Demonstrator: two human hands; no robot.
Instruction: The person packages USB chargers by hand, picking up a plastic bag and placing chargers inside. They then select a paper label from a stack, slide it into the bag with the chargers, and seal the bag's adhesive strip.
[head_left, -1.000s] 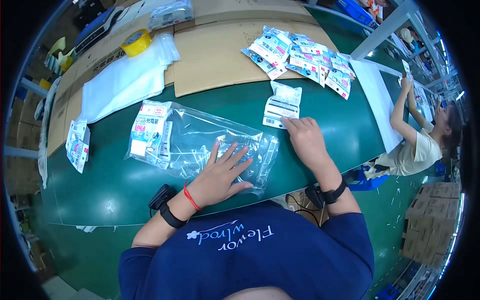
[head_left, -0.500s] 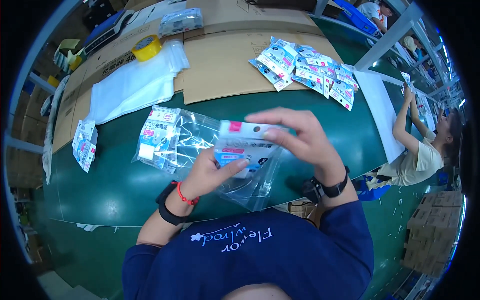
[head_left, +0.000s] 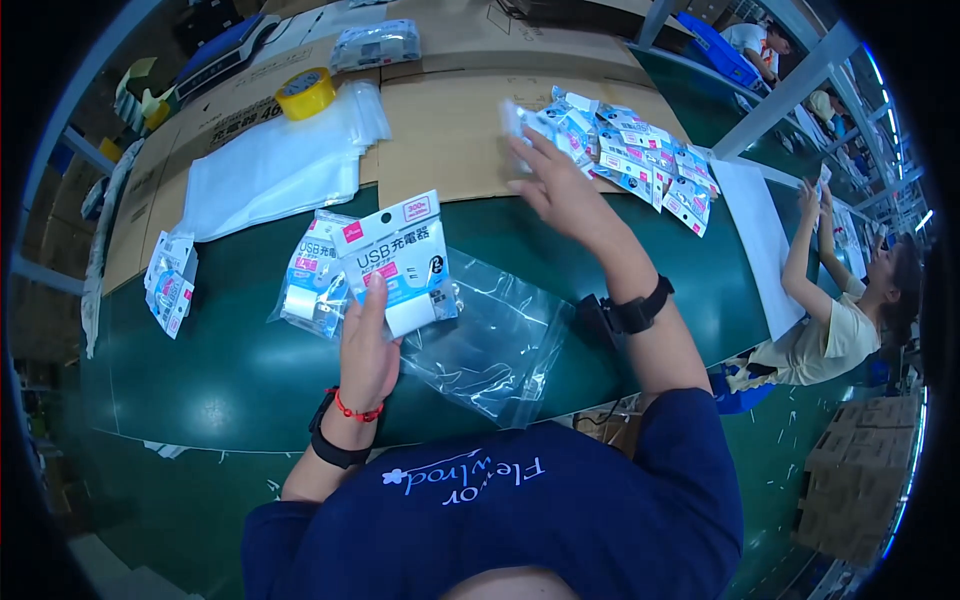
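Charger packet, a white and blue retail card with a pink tag at its top, is sitting upright in my left hand, which I am keeping clamped on its lower edge with the thumb running up the front. I am holding it just above the green table, over the mouth of a clear plastic bag that is lying flat and crinkled there. Behind the packet, more packets are lying inside the far end of that bag. My right hand is reaching well away toward the spread pile of packets on the cardboard sheet, fingers apart and touching the pile's near edge; the hand is blurred, so I cannot tell whether it is gripping 1. Farther left, a stack of empty bags and a yellow tape roll are resting on the cardboard. Another person is working at the table's right end.
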